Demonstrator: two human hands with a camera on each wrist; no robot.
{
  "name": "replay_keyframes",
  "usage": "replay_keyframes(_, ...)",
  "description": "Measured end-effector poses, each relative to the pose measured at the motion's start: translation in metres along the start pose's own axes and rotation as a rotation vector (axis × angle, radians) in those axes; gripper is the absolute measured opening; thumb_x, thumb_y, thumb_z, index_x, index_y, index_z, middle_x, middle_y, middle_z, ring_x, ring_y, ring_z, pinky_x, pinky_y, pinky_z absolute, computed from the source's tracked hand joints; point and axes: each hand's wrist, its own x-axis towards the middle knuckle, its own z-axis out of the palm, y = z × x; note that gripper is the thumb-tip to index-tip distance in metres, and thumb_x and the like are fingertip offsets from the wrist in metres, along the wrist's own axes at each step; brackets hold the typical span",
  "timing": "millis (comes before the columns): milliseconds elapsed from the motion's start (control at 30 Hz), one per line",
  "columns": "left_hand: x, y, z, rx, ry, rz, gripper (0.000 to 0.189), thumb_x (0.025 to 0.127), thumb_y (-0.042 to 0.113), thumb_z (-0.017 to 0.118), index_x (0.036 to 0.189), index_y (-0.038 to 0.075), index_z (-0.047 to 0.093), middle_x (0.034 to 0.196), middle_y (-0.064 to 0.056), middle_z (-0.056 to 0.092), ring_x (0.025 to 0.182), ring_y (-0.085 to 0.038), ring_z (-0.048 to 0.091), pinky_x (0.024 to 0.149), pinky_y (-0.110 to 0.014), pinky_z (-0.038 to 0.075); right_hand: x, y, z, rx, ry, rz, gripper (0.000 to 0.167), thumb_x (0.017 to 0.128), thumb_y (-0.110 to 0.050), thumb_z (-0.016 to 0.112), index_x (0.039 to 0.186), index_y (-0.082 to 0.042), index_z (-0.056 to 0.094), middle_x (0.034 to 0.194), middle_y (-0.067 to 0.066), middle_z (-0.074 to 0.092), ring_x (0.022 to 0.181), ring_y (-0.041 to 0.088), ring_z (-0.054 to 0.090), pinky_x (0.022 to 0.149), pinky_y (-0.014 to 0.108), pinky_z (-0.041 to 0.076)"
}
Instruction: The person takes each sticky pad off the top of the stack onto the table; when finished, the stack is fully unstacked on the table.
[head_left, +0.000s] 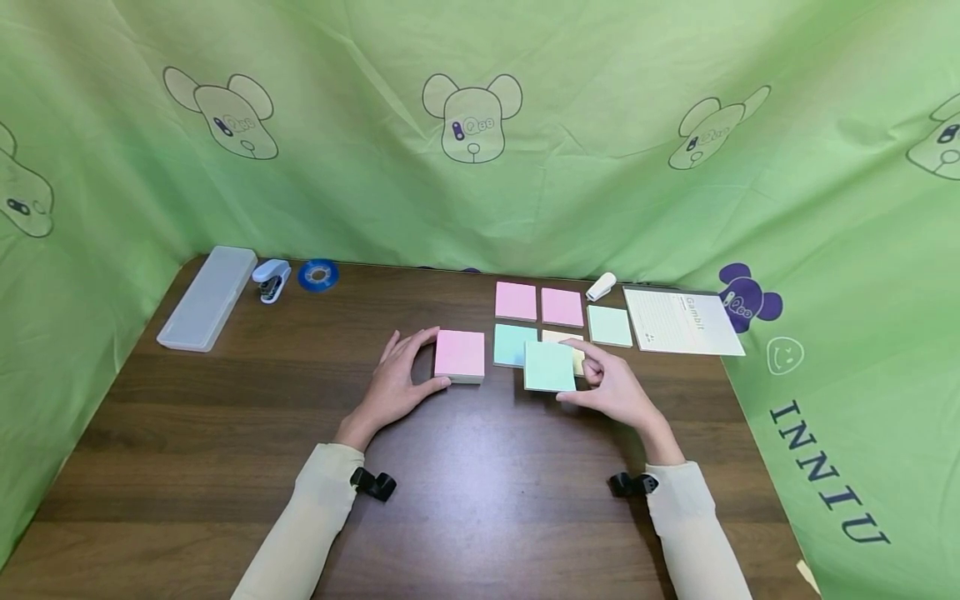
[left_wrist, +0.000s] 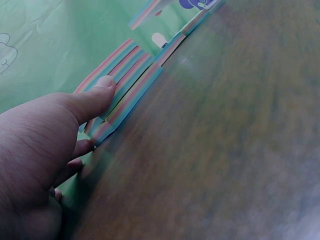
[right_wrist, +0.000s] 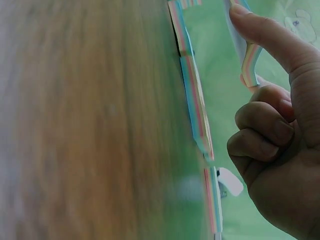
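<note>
A stack of sticky note pads [head_left: 460, 354], pink on top, stands on the table near the middle. My left hand [head_left: 393, 383] holds its left side between thumb and fingers; in the left wrist view, the thumb [left_wrist: 102, 92] lies against the striped pad edges. With its thumb and index finger, my right hand [head_left: 615, 387] pinches a mint green sticky note pad [head_left: 549, 367] lifted off the table. Its other fingers [right_wrist: 260, 122] are curled in the right wrist view. Beneath the lifted pad, a teal pad [head_left: 512, 343] and a yellow pad [head_left: 562, 337] are partly covered.
Two pink pads, including the right one [head_left: 562, 307], lie behind, with a pale green pad [head_left: 610, 325] beside them. A small white stapler-like item [head_left: 601, 287] and a notepad [head_left: 682, 322] are at right. Far left are a translucent case [head_left: 207, 298], a stapler [head_left: 272, 280] and blue tape [head_left: 318, 275].
</note>
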Motion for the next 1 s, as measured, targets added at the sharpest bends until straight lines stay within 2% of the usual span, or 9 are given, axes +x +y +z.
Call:
replay_keyframes(300,0.000,-0.001,0.000,0.000,0.011,0.017,0.087,0.094,0.032,0.091,0.166,0.009,0.048,0.164,-0.013,0.058,0.156,-0.036,0.048,0.140,-0.056,0.006,-0.007,0.013,-0.013,0.027,0.000,0.029,0.081,0.082,-0.014,0.101,0.153,-0.015,0.064,0.077,-0.010,0.025,0.070,0.006,0.026,0.077,0.026,0.038)
replay_keyframes(667,0.001,0.001,-0.002,-0.001,0.000,0.005,0.089,0.094,0.032,0.092,0.168,0.011,0.046,0.164,-0.012,0.057,0.157,-0.034,0.048,0.140,-0.053,0.005,-0.015,0.027,-0.027,0.018,-0.008,0.075,0.080,0.084,-0.013,0.099,0.155,-0.009,0.061,0.076,-0.009,0.024,0.069,0.006,0.025,0.078,0.026,0.037)
replay_keyframes(1000,0.001,-0.001,-0.001,0.002,0.002,0.009,0.088,0.095,0.033,0.091,0.168,0.012,0.047,0.165,-0.011,0.057,0.157,-0.034,0.047,0.140,-0.053,0.005,-0.022,0.038,-0.040,0.064,-0.029,0.090,0.085,0.084,-0.007,0.098,0.159,-0.005,0.057,0.075,-0.008,0.024,0.068,0.007,0.026,0.070,0.025,0.035)
